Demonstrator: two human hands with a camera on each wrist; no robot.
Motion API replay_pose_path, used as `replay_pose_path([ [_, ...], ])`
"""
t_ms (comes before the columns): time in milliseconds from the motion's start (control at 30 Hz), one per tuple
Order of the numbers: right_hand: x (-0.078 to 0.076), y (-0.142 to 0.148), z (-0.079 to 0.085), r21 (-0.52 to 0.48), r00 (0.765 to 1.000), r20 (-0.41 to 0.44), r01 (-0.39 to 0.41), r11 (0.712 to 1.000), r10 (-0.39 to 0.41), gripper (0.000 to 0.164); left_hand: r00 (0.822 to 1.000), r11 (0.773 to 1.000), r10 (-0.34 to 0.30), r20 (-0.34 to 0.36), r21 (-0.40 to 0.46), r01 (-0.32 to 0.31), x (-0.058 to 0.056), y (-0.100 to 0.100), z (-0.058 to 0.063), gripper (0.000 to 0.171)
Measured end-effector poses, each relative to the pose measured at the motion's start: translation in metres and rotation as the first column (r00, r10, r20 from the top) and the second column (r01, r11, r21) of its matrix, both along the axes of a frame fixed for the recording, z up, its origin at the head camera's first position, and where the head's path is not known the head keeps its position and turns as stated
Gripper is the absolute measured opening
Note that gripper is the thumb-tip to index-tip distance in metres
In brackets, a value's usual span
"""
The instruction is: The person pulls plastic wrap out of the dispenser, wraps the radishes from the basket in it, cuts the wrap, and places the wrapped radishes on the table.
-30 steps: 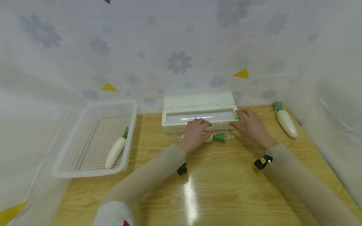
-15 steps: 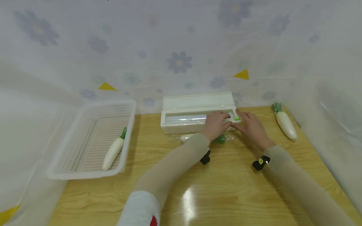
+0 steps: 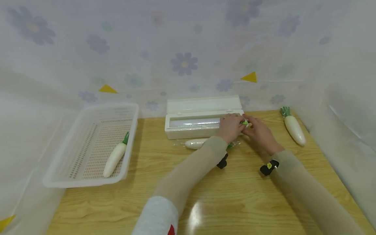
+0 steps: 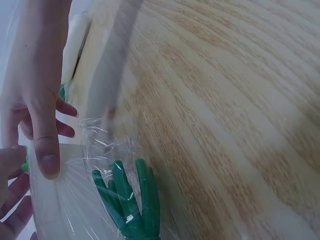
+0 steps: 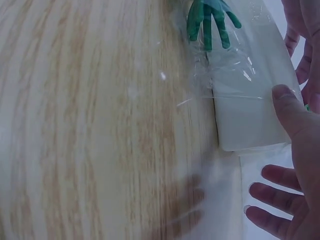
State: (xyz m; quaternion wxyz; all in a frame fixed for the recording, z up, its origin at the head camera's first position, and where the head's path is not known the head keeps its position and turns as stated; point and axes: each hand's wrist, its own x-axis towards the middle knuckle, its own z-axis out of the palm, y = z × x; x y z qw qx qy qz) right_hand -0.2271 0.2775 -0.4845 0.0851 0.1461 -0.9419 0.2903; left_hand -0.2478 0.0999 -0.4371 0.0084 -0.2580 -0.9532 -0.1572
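A white cling film box (image 3: pixel 191 133) stands at the back of the table with its lid up and a film roll inside. At its right end my left hand (image 3: pixel 230 128) pinches the green slide cutter (image 3: pixel 244 123). My right hand (image 3: pixel 262 133) holds that same end, thumb (image 5: pixel 286 102) on the front edge and the other fingers spread past the corner. A white radish wrapped in clear film (image 3: pixel 194 143) lies along the front of the box, partly hidden by my left forearm. Its green leaves (image 4: pixel 125 200) show through the film in the left wrist view.
At the left stands a white plastic basket (image 3: pixel 85 183) with one white radish (image 3: pixel 115 160) inside. Another radish (image 3: pixel 294 130) lies near the table's right edge. A flowered curtain (image 3: pixel 184 78) hangs right behind the box.
My left hand has moved right along the box from its middle to the green slide cutter. My right hand has stayed at the right end.
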Motion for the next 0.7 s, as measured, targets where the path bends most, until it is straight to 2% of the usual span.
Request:
replay_pose_path([
  [300, -0.002, 0.001, 0.001, 0.004, 1.0, 0.023, 0.001, 1.0, -0.001, 0.059, 1.0, 0.999, 0.026, 0.003, 0.03, -0.026, -0.006, 0.004, -0.003, 0.031],
  [467, 0.0, -0.001, 0.001, 0.015, 0.999, 0.042, 0.01, 1.0, -0.011, 0.065, 0.999, 0.999, 0.032, -0.017, 0.024, -0.032, -0.008, 0.0, -0.003, 0.026],
  [700, 0.001, -0.002, 0.003, 0.071, 0.999, 0.003, 0.032, 0.997, -0.032, 0.068, 1.0, 0.999, 0.026, -0.013, 0.046, -0.025, -0.012, -0.007, -0.002, 0.02],
])
